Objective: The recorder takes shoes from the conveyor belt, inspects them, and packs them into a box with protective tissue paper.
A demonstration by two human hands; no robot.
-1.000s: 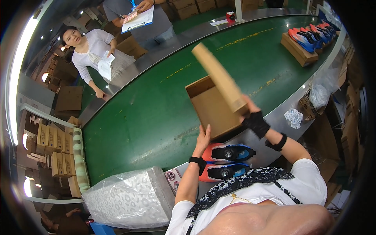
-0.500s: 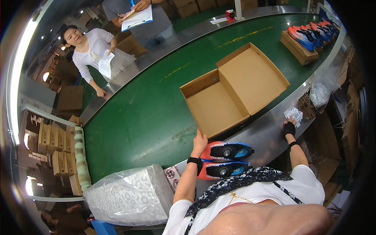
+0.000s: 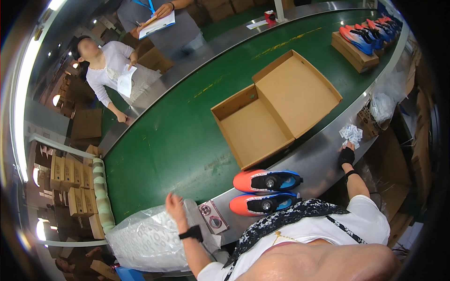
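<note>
My left hand (image 3: 176,209), a black band at its wrist, hovers with loosely spread fingers over a plastic-wrapped stack of patterned white paper (image 3: 145,239). Nothing shows in it, though it is slightly blurred. My right hand (image 3: 347,153), in a black fingerless glove, has its fingers pinched at the near edge of a heap of small white sachets (image 3: 352,133). Between my arms lies a pair of orange and blue sports shoes (image 3: 262,193) with clear round inserts inside. Beyond them is an open brown shoebox (image 3: 255,129), its lid folded back to the right.
A pink phone (image 3: 213,218) rests beside the wrapped paper. Along the green belt (image 3: 164,154), more shoes (image 3: 358,40) stand on boxes at far right. Two people are across the belt, one holding a clipboard (image 3: 158,24). A carton with clear plastic bags (image 3: 382,107) borders the right edge.
My left hand has let go of the shoebox's near corner and swung left over the wrapped paper, uncovering the phone and the shoe toes. My right hand stays at the sachets.
</note>
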